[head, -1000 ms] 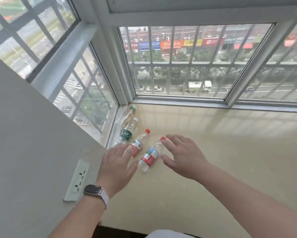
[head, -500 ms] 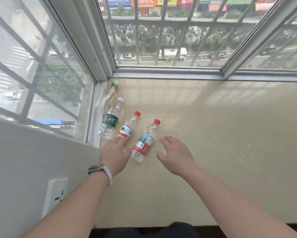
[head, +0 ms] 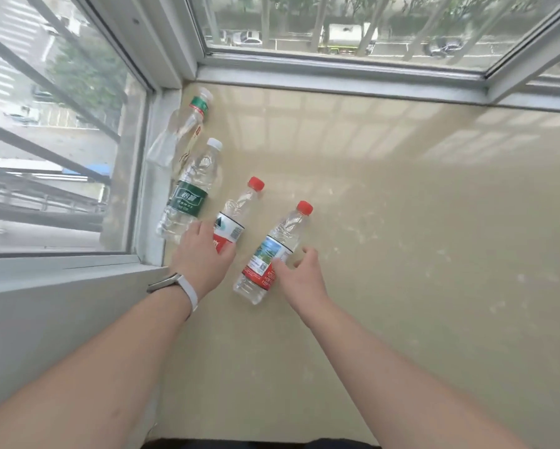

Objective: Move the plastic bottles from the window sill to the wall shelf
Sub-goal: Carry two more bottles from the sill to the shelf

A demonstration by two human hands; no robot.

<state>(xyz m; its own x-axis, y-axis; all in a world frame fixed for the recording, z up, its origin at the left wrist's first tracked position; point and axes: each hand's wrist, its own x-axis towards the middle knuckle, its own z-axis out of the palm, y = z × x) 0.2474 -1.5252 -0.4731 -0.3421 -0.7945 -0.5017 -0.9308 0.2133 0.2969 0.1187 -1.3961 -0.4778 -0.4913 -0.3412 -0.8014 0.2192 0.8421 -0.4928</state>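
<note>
The window sill [head: 401, 254], a broad beige ledge running under the glass, is carrying all four plastic bottles, each lying on its side in the left corner, caps pointing away from the person and slightly to the right. No wall shelf is showing anywhere in view, so every bottle is waiting to be carried off.

The two forearms are reaching in from the near edge, side by side. The left hand [head: 201, 254], with a watch band [head: 183, 286] on its wrist, is lying over the lower end of the middle red-capped bottle [head: 236, 215], fingers draped across its label; whether they are actually closing around it I cannot tell. The right hand [head: 299, 270] is curling in against the right flank of the nearest red-capped bottle [head: 272, 254], thumb touching the label, fingers partly open and not yet wrapped round.

Farther off, the green-labelled bottle [head: 191, 189] is lying just left of the left hand, and the green-capped bottle [head: 181, 131] is tucked against the window frame [head: 162, 76], well apart from both hands.

Each bottle's long axis is running away from the person, roughly in line with the forearms, so each hand is meeting its bottle across the barrel, and the likely next move is closing both and lifting one bottle apiece
</note>
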